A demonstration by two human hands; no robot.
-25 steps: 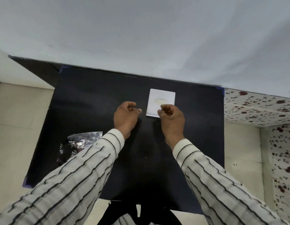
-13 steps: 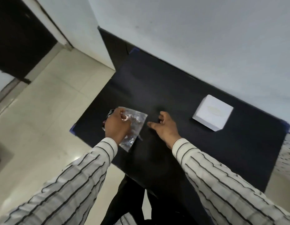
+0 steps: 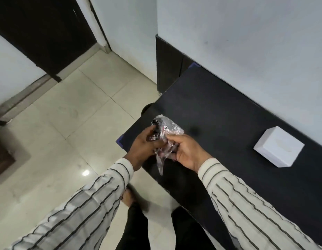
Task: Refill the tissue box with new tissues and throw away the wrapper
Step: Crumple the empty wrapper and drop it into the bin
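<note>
Crinkled clear plastic wrapper point(image 3: 164, 139) is pinched between the closed left hand point(image 3: 144, 147) and right hand point(image 3: 188, 152) above the black table's point(image 3: 228, 112) corner, while the white square tissue box point(image 3: 279, 147) looks refilled, so only discarding remains.

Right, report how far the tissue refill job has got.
Looks done: the white tissue box sits closed on the black table, though its contents are hidden. In hand: the left hand and right hand both grip the crumpled clear wrapper. Left: throwing it away; no bin is visible.
</note>
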